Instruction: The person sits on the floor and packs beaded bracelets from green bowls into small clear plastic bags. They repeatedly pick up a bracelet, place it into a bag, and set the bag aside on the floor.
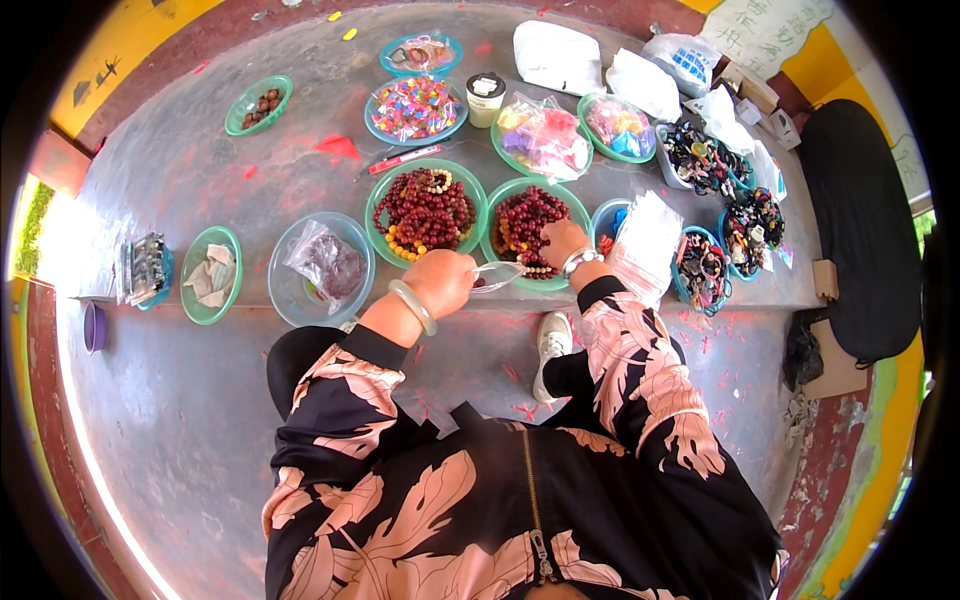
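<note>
My left hand, with a pale bangle at the wrist, pinches a small clear plastic bag. The bag lies over the front rim of a green bowl filled with dark red bead bracelets. Into this same bowl reaches my right hand, a silvery bracelet at its wrist; its fingers curl onto the beads and look closed on a bead bracelet, though their tips are partly hidden. Left of it stands another green bowl heaped with dark red bead bracelets and some yellow ones.
A stack of clear bags lies beside my right wrist. Bowls of hair ties, colourful small pieces and a bagged purple item stand around. A lidded cup, red marker and white bags are farther back.
</note>
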A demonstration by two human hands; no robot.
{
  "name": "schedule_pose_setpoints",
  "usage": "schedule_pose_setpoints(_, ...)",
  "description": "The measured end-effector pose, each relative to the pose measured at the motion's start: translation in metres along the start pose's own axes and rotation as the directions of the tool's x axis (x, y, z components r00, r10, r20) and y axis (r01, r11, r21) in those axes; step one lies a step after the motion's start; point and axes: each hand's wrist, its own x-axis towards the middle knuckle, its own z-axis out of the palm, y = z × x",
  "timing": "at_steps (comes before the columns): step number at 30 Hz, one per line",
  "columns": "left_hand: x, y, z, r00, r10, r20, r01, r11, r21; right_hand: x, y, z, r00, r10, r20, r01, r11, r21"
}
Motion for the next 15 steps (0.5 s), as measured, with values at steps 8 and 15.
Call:
schedule_pose_setpoints(8, -0.001, -0.005, -0.001, 1.0, 0.018, -0.016, -0.017, 1.0, 0.021, -0.016, -0.026, 0.037, 0.993, -0.024, -0.118, 0.007, 0.989, -0.145)
schedule_pose_setpoints(15, -0.002, -0.009, 0.002, 1.0, 0.019, -0.011, -0.019, 1.0, 0.023, -0.01, -0.027, 0.037, 0.995, 0.031, -0.097, -0.039, 0.996, -0.083)
